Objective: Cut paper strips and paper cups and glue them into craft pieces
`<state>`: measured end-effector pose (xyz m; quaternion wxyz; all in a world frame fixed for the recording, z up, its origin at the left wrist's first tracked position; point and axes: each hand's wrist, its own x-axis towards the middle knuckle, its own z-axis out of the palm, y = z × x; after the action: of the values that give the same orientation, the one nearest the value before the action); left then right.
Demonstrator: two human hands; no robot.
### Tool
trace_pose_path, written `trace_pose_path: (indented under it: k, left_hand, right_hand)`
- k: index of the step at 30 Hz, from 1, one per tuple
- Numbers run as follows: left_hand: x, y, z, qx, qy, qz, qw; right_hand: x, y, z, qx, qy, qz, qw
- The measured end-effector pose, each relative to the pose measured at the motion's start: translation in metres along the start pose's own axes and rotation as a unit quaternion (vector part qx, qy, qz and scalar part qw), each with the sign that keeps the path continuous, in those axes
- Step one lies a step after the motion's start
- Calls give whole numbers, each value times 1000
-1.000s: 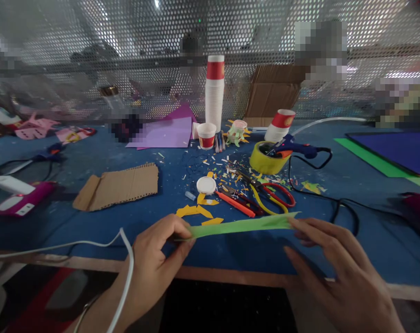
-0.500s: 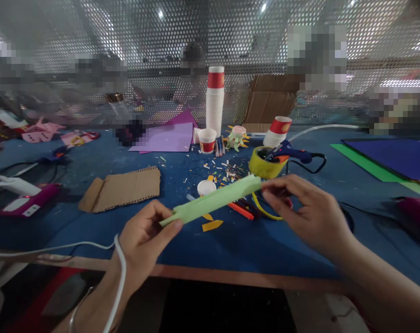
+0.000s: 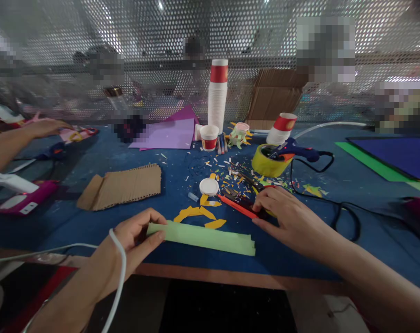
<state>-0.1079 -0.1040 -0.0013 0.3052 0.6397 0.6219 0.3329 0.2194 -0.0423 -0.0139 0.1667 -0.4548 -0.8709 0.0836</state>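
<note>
My left hand (image 3: 140, 238) pinches the left end of a folded strip of light green paper (image 3: 206, 237), which stretches to the right just above the table's front part. My right hand (image 3: 282, 212) is down at the table, its fingers curled over the handles of a pair of scissors (image 3: 246, 177); the palm hides most of the handles. Beside its thumb lies an orange-red pen-like tool (image 3: 237, 206). Yellow-orange paper pieces (image 3: 192, 212) and a white round lid (image 3: 209, 186) lie behind the green strip.
Cardboard (image 3: 128, 187) lies left; a yellow tape roll (image 3: 270, 160) with a blue glue gun (image 3: 302, 151) stands right. Paper cups (image 3: 217, 101) rise at the back among scraps. Cables cross the right side. Another person's arm (image 3: 26, 138) reaches in at left.
My right hand has let go of the green strip and moved down to the scissors. The strip's right end has swung down toward me, still in my left hand. Another person's arm has come in.
</note>
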Motion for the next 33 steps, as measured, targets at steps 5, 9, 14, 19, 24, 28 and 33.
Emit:
trace_pose_path:
  k: [5, 9, 14, 19, 24, 28, 33]
  left_hand:
    - [8, -12, -2, 194, 16, 139, 971]
    - [8, -10, 2, 278, 44, 198, 939]
    - [0, 14, 26, 246, 29, 260, 933]
    - [4, 32, 51, 235, -76, 265, 932]
    - [14, 38, 57, 249, -136, 245, 927]
    - [16, 42, 58, 243, -167, 230, 927]
    - [23, 38, 60, 161, -192, 215, 944]
  right_hand:
    - [1, 2, 0, 21, -14, 18, 1000]
    - [0, 6, 1, 40, -12, 27, 999]
    - [-9, 9, -3, 81, 30, 31, 996]
    - [-41, 8, -5, 81, 111, 68, 988]
    - [-80, 3, -4, 92, 91, 103, 986]
    - [-95, 3, 1, 118, 49, 116, 985]
    - [-93, 3, 6, 107, 38, 134, 984]
